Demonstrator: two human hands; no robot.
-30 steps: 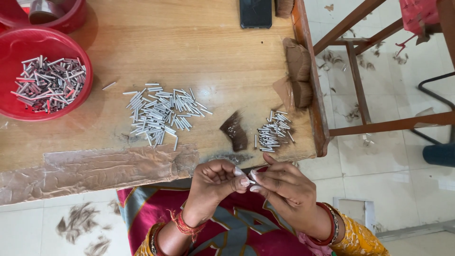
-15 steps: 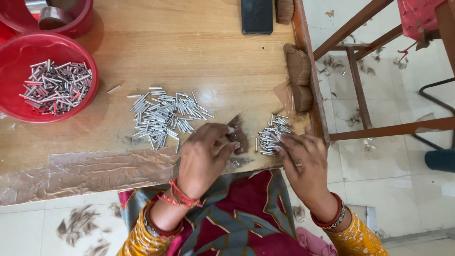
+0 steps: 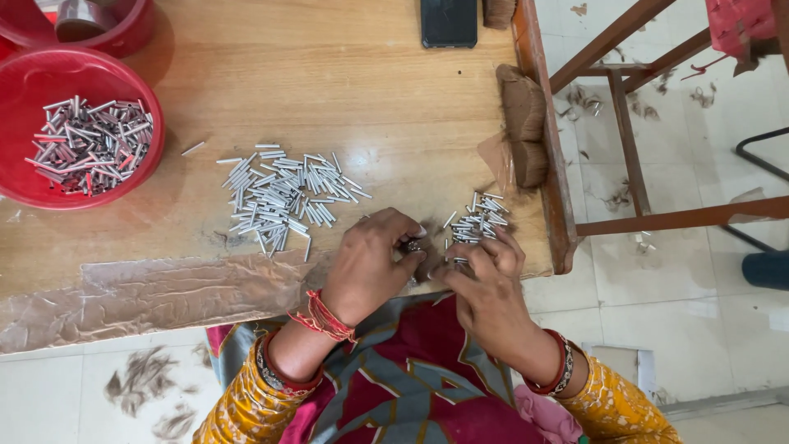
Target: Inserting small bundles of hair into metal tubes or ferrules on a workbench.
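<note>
The left hand [image 3: 371, 265] rests at the near edge of the wooden table [image 3: 329, 90], knuckles up, wrist angled back toward the body. Its fingers are curled together and pinch a small dark tuft of hair with a metal piece [image 3: 411, 245] at the fingertips; the long axis of this item cannot be determined.

The right hand [image 3: 485, 279] lies just beside the left hand, near the table's near right corner, palm down. Its fingertips are pressed together on the near end of the small pile of short silver metal tubes [image 3: 475, 224]. Whether 1 tube is gripped cannot be determined. Most tubes in this pile run with their long axes from the near edge toward the far edge, tilted slightly right.

The large pile of short silver metal tubes [image 3: 279, 193] lies left of the left hand, apart from it, mid-table. Its tubes point in mixed directions, many parallel to the side edges.

The round red plastic bowl [image 3: 25, 189] at the left edge holds further tubes lying crosswise.
</note>
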